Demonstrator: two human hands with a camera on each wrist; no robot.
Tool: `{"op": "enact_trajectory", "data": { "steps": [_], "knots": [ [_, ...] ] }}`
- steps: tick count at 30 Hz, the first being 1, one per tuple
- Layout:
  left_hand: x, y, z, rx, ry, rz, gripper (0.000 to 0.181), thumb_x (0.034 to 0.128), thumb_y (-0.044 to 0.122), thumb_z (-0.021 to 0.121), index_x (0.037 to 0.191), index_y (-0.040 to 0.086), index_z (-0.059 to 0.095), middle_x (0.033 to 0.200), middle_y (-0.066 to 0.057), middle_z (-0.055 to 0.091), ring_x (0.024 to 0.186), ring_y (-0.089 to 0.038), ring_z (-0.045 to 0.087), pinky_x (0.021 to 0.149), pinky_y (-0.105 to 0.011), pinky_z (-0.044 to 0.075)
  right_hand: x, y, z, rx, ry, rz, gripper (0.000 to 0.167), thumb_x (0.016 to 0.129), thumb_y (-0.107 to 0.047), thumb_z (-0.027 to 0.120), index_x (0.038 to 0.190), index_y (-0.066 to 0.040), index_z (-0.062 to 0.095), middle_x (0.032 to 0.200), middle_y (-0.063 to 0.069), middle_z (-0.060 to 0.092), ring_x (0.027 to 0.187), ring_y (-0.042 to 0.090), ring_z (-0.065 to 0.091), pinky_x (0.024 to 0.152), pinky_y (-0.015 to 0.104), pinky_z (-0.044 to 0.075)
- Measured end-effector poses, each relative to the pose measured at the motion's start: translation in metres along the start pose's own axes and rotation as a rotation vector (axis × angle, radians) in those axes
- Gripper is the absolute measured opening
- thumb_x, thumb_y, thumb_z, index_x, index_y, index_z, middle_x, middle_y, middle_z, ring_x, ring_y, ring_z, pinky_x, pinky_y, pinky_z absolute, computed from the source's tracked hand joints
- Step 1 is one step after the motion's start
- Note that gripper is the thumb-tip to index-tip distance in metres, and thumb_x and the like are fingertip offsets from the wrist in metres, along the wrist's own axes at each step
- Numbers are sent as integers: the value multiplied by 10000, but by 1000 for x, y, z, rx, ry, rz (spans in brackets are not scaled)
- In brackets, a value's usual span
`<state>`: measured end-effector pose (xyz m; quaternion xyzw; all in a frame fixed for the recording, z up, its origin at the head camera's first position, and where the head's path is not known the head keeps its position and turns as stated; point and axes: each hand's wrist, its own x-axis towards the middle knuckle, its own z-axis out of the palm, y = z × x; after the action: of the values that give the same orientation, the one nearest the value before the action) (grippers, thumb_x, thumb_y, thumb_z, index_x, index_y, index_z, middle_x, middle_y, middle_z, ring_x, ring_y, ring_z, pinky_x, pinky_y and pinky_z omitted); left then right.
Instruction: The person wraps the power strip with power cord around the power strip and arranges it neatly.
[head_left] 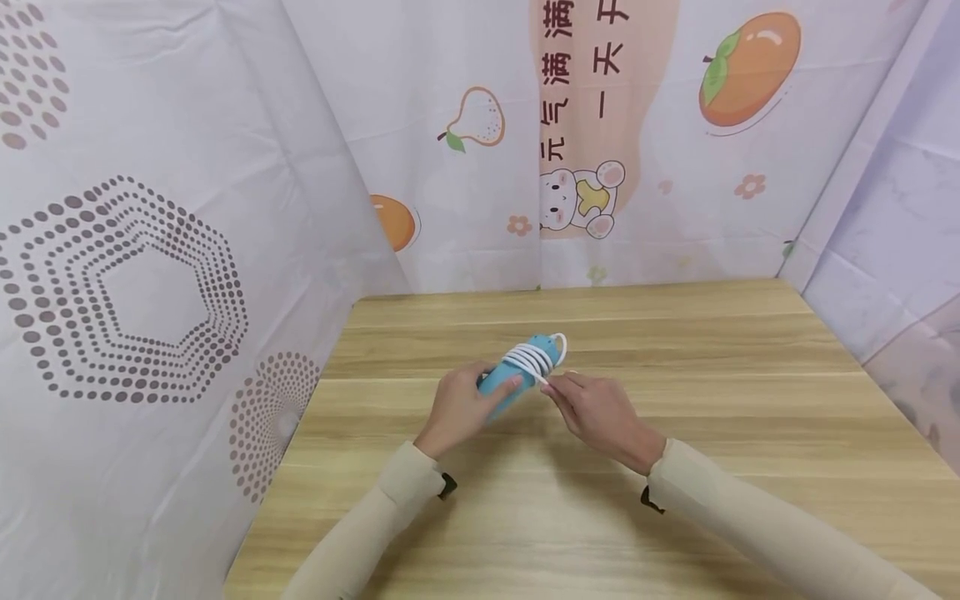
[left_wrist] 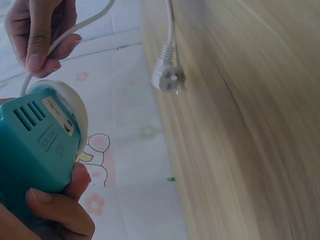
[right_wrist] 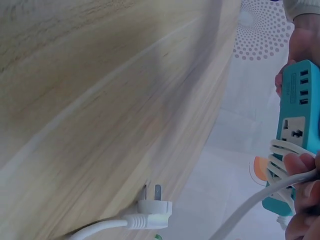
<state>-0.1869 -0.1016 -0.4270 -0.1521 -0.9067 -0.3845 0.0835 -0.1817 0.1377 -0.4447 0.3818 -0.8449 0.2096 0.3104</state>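
A teal power strip with slots and sockets is gripped at its near end by my left hand, above the wooden table. White cord is wound in several turns round its far half. My right hand pinches the cord beside the strip; in the right wrist view the fingers hold it between thumb and fingertips. The white plug hangs on its length of cord in the left wrist view; the right wrist view shows the plug with its prongs.
The wooden table lies below both hands. White printed cloth with fruit and a cartoon animal hangs behind it. Patterned cloth covers the left side, and pale marbled sheeting stands at the right.
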Motion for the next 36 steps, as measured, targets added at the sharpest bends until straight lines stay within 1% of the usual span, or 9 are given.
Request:
{"op": "enact_trajectory", "data": {
  "steps": [6,11,15,20,25,28,29,31,36],
  "knots": [
    [1,-2,-2,-144,-26,-35,596,953,590,656,1200,52,721,1042,-60,721,835,-176,647,734,-383,548,-3,-2,2,48,-10,21,148,971,-142,709,861,-127,611,651,-109,482,538,24,418,472,220,363],
    [-2,2,-3,-220,-74,-14,561,979,553,645,1227,53,703,1023,-42,716,815,-163,658,728,-351,554,-9,-4,5,113,-13,4,179,1043,-191,625,876,-130,609,698,-120,530,572,-9,456,501,204,410],
    [-1,8,-7,-337,-101,25,483,1006,494,636,1232,73,700,982,-51,695,813,-182,633,722,-324,533,-13,-1,8,150,-28,-30,178,1049,-215,619,910,-114,663,750,-87,624,603,-5,522,526,215,466],
    [0,16,-14,-452,-177,53,439,1024,441,630,1274,86,689,1021,-70,694,861,-199,629,749,-332,529,-16,4,10,94,-84,-62,36,955,-107,728,954,-96,694,792,-51,704,594,23,602,515,213,478],
    [-2,16,-16,-446,-264,65,458,1036,440,609,1325,89,666,1134,-54,707,938,-198,653,808,-365,547,-14,8,6,0,-114,-61,222,839,-22,811,1014,-103,701,869,-27,731,519,18,534,447,192,378],
    [-5,14,-15,-450,-307,81,457,1032,438,618,1335,98,665,1149,-31,706,947,-189,653,819,-362,547,-12,8,5,-46,-127,-59,220,839,-44,816,1025,-109,719,912,26,716,535,54,496,456,242,411],
    [-5,13,-15,-446,-326,97,454,1029,435,624,1335,103,666,1157,-20,707,954,-186,652,828,-357,545,-12,8,4,-37,-135,-47,199,850,-36,802,1016,-97,710,902,39,696,556,69,498,471,258,429],
    [-5,12,-13,-442,-374,140,435,1026,418,636,1332,111,670,1160,-8,706,959,-190,651,828,-347,545,-13,7,4,91,-153,62,145,899,-36,759,1013,-97,693,853,18,665,591,88,530,506,288,472],
    [-5,10,-11,-437,-467,229,389,1024,381,650,1318,128,681,1146,32,707,971,-224,645,825,-326,543,-14,2,2,492,-156,371,182,990,3,608,971,-165,674,802,-115,634,684,54,595,631,292,526]
  ]
}}
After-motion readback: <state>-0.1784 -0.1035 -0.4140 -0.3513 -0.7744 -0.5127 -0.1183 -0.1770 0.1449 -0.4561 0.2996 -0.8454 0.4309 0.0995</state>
